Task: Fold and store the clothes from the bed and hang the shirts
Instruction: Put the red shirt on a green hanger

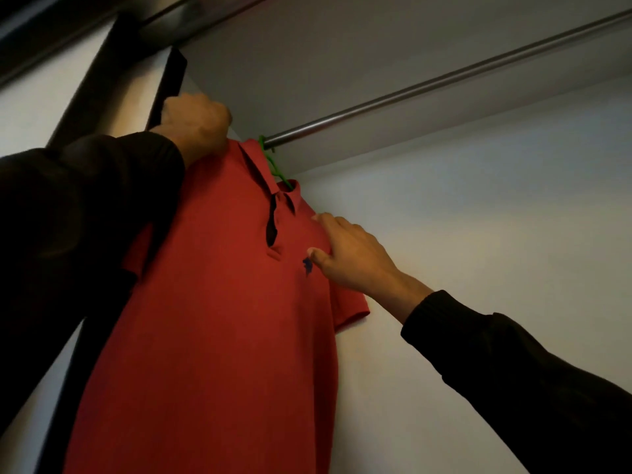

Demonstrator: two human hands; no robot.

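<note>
I have the red polo shirt up between my two hands, already riding on a green hanger whose hook sits over the end of the metal rail just above and to the right of my left hand. That left hand is closed in a fist on the shirt's near shoulder, close by the collar, and I judge it holds there to carry the weight and keep the hanger level while the hook settles. My right hand is lower and across the chest from it, fingers spread along the far shoulder seam and thumb pressed beside the small dark emblem, loosely pinching the cloth; I read that as smoothing the shoulder onto the hanger arm so the shirt hangs square. The body of the shirt drops straight down below both hands, just in front of the pale wardrobe wall. The bed is out of view
</note>
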